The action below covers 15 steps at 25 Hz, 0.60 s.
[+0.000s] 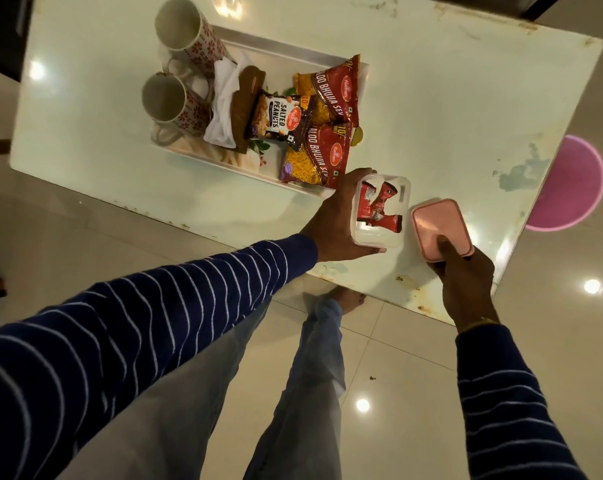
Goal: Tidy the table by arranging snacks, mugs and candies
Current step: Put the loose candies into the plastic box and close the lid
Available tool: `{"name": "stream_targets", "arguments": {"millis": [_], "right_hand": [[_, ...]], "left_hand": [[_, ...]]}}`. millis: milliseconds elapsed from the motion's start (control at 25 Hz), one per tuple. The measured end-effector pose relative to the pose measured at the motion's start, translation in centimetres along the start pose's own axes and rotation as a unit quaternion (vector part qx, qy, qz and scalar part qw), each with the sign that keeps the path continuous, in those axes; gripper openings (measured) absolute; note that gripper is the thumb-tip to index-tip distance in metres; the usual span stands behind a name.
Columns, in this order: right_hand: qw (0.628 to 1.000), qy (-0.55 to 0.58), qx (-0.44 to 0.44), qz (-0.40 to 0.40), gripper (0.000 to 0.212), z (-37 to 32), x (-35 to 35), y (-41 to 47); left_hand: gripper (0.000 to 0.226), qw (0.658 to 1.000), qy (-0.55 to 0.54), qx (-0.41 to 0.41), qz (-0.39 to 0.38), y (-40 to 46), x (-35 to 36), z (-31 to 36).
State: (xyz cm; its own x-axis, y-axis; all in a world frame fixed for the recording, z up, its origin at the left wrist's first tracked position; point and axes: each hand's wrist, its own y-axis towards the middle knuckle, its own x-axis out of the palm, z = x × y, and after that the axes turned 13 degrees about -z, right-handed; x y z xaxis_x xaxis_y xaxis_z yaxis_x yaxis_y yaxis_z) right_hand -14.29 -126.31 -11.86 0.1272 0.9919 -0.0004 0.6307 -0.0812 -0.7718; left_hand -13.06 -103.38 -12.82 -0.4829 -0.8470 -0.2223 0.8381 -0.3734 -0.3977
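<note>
A clear plastic box (397, 237) with red-wrapped candies (376, 206) inside is gripped by my left hand (331, 223) near the table's front edge. Its pink lid (435, 223) is off, to the right of the box, held by my right hand (462, 282) with the thumb on top. On a white tray (265, 46) stand two white mugs with red flowers (185, 29) (170, 105), a salted peanuts packet (279, 117) and two red Aloo Bhujia Sev packets (331, 88) (313, 157).
A white cloth (223, 109) and a brown wooden piece (244, 102) lie in the tray between mugs and snacks. The white table (466, 98) has worn, stained edges. A pink round stool (570, 185) stands right of it. My legs are below, on a tiled floor.
</note>
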Motion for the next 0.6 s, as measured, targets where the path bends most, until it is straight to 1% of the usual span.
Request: {"name": "stream_targets", "arguments": {"millis": [40,120,200,320,400,480,600], "right_hand": [[1.0,0.018,-0.006,-0.003,0.01,-0.1,-0.1,-0.4],[0.998,0.04,-0.056,0.003,0.017,-1.2,0.4,-1.7],[0.992,0.029,-0.125,-0.012,0.02,-2.3,1.0,-3.2],[0.974,-0.093,-0.201,-0.039,0.017,-3.8,3.5,-5.3],[0.952,-0.164,-0.254,-0.051,0.02,-4.5,5.0,-6.0],[0.937,-0.188,-0.284,-0.074,0.027,-5.3,5.9,-6.4],[0.933,-0.193,-0.281,-0.116,0.023,-6.4,6.1,-6.9]], "left_hand": [[0.118,1.0,0.004,-0.001,-0.001,-0.1,-0.1,-0.1],[0.117,1.0,0.005,-0.004,0.004,-0.2,-0.3,-0.2],[0.115,1.0,0.003,-0.003,0.007,-0.1,0.0,-0.1],[0.114,1.0,-0.002,-0.001,-0.002,0.0,0.3,1.0],[0.114,1.0,0.004,0.001,-0.008,0.0,0.3,2.1],[0.116,1.0,0.02,0.017,-0.001,0.0,-0.1,3.5],[0.122,0.997,0.055,0.052,0.024,0.0,-1.7,5.9]]}}
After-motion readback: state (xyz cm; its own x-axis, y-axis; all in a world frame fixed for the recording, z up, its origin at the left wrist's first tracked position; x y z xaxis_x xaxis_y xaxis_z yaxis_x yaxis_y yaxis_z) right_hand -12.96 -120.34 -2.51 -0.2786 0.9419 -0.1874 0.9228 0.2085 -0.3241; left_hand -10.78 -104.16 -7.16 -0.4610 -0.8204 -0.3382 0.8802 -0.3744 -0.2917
